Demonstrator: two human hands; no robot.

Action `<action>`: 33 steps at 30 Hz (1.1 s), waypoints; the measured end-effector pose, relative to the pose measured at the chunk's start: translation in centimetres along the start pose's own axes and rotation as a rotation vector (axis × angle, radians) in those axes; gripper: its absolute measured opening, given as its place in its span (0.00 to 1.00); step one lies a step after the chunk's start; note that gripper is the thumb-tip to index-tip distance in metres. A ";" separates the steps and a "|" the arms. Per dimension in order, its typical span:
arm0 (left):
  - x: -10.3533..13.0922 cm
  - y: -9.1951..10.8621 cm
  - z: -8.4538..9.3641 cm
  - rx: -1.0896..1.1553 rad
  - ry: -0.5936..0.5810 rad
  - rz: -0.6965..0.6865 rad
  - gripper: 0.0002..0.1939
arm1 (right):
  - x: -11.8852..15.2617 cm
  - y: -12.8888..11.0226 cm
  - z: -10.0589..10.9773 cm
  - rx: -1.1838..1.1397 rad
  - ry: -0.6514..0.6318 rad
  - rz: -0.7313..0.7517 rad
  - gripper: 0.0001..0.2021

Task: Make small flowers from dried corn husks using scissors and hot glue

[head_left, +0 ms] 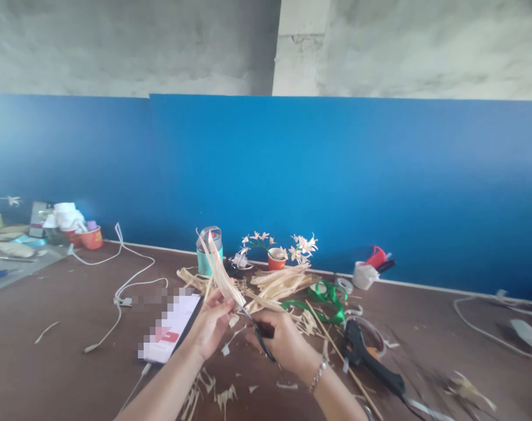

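Note:
My left hand (212, 324) pinches the lower end of a pale, dried corn husk (221, 273), whose long tips point up and to the left. A pair of dark-handled scissors (259, 334) is gripped in my right hand (280, 342), its blades at the bottom end of the husk beside my left fingertips. Whether the blades are apart cannot be made out. Behind my hands lies a pile of flat husks (283, 283). Small husk scraps (225, 399) are scattered on the brown table (73, 356) below and between my wrists.
A black glue gun (373, 359) and thin stick (336, 351) lie right. Green ribbon (336, 304) sits behind them. A red cup (276, 259) with husk flowers and a teal jar (204, 262) stand at the back. Left are a phone (173, 327) and white cables (121, 292).

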State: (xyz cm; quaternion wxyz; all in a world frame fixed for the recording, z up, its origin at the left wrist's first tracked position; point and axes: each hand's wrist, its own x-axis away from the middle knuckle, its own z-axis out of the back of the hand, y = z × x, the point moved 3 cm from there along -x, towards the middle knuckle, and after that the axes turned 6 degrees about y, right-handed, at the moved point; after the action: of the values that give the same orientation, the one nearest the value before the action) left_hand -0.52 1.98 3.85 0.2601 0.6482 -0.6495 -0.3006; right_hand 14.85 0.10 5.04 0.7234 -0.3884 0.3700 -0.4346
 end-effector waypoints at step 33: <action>0.5 -0.8 -0.3 0.016 0.140 -0.006 0.13 | -0.2 1.0 -1.3 -0.208 0.058 -0.062 0.05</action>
State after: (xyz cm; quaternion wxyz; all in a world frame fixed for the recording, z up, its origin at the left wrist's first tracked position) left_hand 0.28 1.47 3.46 0.2989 0.6715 -0.6303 -0.2499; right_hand 13.98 0.31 3.63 0.6545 -0.4598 0.4216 -0.4272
